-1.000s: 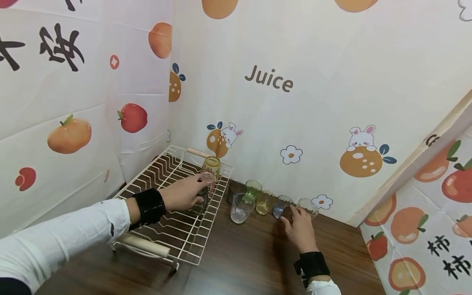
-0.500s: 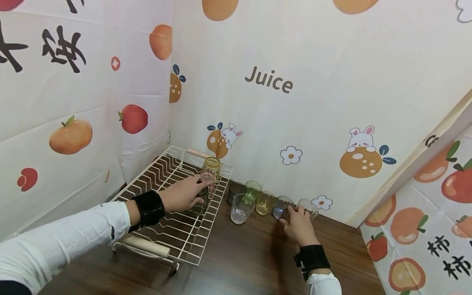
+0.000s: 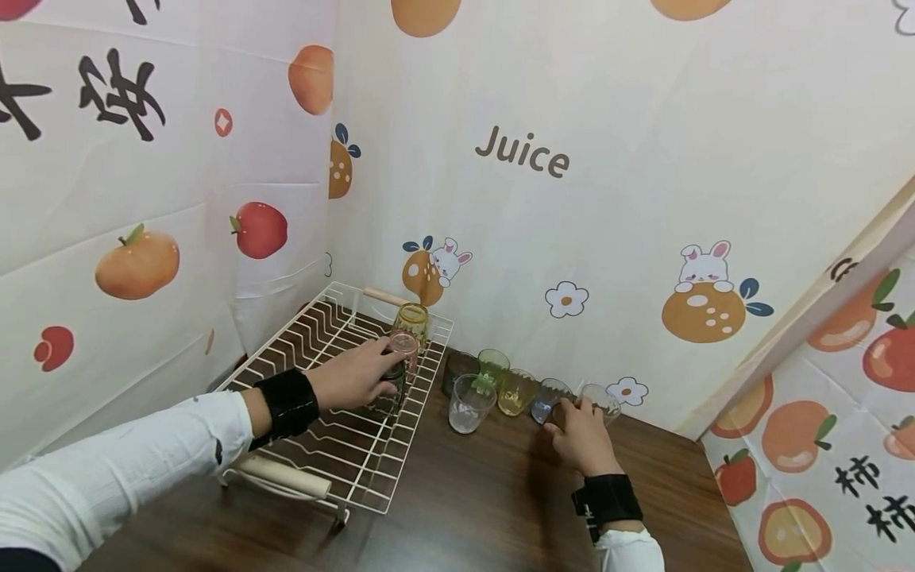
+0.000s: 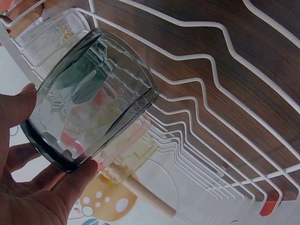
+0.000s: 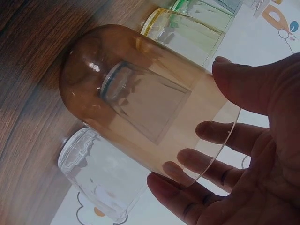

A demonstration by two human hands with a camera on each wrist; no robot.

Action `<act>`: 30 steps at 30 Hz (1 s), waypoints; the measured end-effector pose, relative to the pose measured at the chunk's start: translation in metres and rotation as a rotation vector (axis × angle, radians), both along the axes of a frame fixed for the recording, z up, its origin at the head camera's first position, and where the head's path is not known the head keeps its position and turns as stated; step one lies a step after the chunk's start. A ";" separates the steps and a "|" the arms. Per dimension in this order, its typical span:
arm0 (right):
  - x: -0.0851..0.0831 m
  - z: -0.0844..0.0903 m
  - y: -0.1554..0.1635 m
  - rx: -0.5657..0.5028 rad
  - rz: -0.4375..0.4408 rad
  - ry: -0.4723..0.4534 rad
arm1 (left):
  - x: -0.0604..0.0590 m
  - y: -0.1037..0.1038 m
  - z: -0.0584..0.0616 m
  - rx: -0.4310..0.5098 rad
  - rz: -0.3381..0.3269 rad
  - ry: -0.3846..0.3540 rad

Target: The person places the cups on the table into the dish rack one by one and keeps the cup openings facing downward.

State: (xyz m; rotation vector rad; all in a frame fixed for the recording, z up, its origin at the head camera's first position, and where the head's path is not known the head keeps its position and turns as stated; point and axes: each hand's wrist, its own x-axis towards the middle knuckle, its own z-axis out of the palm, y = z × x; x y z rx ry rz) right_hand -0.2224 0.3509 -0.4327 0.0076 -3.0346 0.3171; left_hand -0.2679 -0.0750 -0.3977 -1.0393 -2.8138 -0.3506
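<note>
1. Left hand [image 3: 353, 375]: my thumb and fingers gripped 1 dark green glass [image 4: 93, 98] round its thick base end, rim toward the wires; contact with them, couldn't tell.
2. That glass was at the white wire rack [image 3: 286, 478], near side of 2 base-up glasses: pink glass [image 3: 404, 345], then yellow glass [image 3: 412, 318].
3. Right hand [image 3: 588, 442]: my thumb and fingers gripped 1 brown glass [image 5: 117, 75] by its rim end, rounded end toward the wood table [image 3: 486, 508]; contact unclear.
4. Brown glass was between the blue glass [image 3: 549, 397] and 1 clear glass [image 3: 600, 397] at the back wall.
5. Row further left: amber glass [image 3: 516, 393], light green glass [image 3: 495, 365], dark glass [image 3: 457, 369]; another clear tumbler [image 3: 472, 405] stood in front.
6. Writing: "Juice" [image 3: 522, 151] on the back cloth; "安" [image 3: 121, 95] on the left cloth, plus 1 cut-off character; "柿" [image 3: 858, 475] 2 times on the right cloth.
</note>
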 end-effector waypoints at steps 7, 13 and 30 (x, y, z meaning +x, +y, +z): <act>0.001 0.001 -0.001 0.005 -0.005 -0.005 | -0.001 0.000 0.000 -0.006 0.010 -0.013; 0.001 0.001 -0.001 -0.001 -0.011 -0.003 | -0.002 0.000 -0.001 -0.008 0.009 -0.014; 0.003 0.002 0.000 -0.022 -0.027 -0.009 | -0.003 0.001 0.001 -0.009 0.009 -0.023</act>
